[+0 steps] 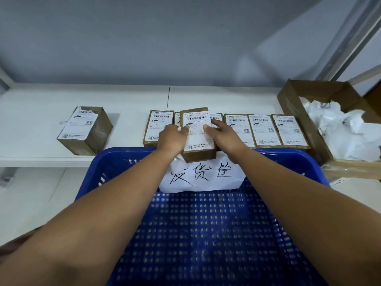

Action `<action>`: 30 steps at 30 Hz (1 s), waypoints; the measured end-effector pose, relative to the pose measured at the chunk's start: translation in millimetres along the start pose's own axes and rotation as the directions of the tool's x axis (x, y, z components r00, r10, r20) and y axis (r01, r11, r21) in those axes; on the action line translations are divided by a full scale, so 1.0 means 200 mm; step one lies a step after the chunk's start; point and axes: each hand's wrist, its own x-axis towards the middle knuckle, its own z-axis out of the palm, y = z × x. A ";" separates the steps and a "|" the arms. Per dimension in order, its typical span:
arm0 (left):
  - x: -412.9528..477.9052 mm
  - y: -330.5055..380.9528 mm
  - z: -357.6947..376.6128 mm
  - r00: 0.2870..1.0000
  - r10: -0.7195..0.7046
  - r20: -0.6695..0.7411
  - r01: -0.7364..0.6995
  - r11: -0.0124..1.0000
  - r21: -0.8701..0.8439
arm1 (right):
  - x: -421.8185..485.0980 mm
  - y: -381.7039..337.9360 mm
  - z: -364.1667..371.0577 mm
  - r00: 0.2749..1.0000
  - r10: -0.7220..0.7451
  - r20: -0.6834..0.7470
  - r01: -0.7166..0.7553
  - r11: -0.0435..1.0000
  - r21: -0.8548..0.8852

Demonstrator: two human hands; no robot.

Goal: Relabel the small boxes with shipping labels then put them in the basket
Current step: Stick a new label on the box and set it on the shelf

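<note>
1. Hands. I see the left hand [172, 137] and the right hand [225, 134] gripping one small box, the held box [197, 152], from opposite sides. Each thumb lies flat on the shipping label [198, 129] covering the box's top face. The remaining fingers of both hands curl round the box's side edges and are mostly hidden behind it.

2. Task item position. The held box is tilted toward me, with its lower end over the far rim of the blue basket [97, 164]. I cannot tell whether it touches the rim. It overlaps the top edge of the paper sign [204, 176], which carries handwritten characters and hangs on the basket's far inner wall.

3. Other boxes. A row of labelled boxes [262, 131] lies on the white counter [123, 100] just behind the basket, side by side and label up. The held box covers part of this row. A separate box [85, 131] stands well apart to the left; its label is torn at the top.

4. Right side. An open cardboard carton [292, 96] sits at the counter's right end and contains crumpled white paper [340, 129].
</note>
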 end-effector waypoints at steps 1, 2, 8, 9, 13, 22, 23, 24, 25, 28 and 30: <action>-0.03 0.00 -0.01 0.999 -0.041 0.008 0.042 0.993 -0.108 | -0.03 0.00 -0.01 0.999 -0.009 0.032 0.007 0.998 0.065; -0.06 0.01 -0.02 0.997 -0.080 0.023 0.083 0.976 -0.202 | -0.07 -0.01 -0.02 0.998 -0.026 0.049 0.021 0.994 0.106; -0.25 0.12 -0.05 0.984 -0.129 0.119 0.172 0.843 -0.509 | -0.29 -0.05 -0.11 0.987 -0.075 0.142 0.044 0.977 0.210; -0.28 0.13 -0.05 0.983 -0.128 0.129 0.176 0.851 -0.495 | -0.32 -0.05 -0.12 0.990 -0.066 0.128 0.036 0.973 0.228; -0.39 0.14 -0.11 0.983 -0.134 0.127 0.178 0.873 -0.455 | -0.43 -0.07 -0.16 0.999 -0.037 0.018 0.028 0.933 0.358; -0.56 0.10 -0.29 0.962 -0.039 0.271 0.178 0.839 -0.513 | -0.57 -0.15 -0.03 0.999 -0.032 0.018 0.021 0.900 0.436; -0.55 0.09 -0.31 0.970 -0.047 0.237 0.169 0.832 -0.528 | -0.58 -0.17 0.00 0.998 -0.049 0.027 0.036 0.933 0.358; -0.54 0.07 -0.33 0.976 -0.051 0.210 0.161 0.818 -0.552 | -0.58 -0.18 0.03 0.997 -0.070 0.041 0.056 0.955 0.291; -0.53 0.05 -0.37 0.982 -0.061 0.181 0.156 0.801 -0.577 | -0.58 -0.20 0.07 0.994 -0.092 0.060 0.076 0.969 0.235; -0.47 -0.01 -0.45 0.984 -0.102 0.143 0.169 0.782 -0.601 | -0.54 -0.24 0.19 0.984 -0.143 0.102 0.135 0.987 0.086; -0.43 -0.05 -0.50 0.989 -0.097 0.110 0.144 0.791 -0.594 | -0.50 -0.27 0.26 0.978 -0.187 0.093 0.188 0.982 0.001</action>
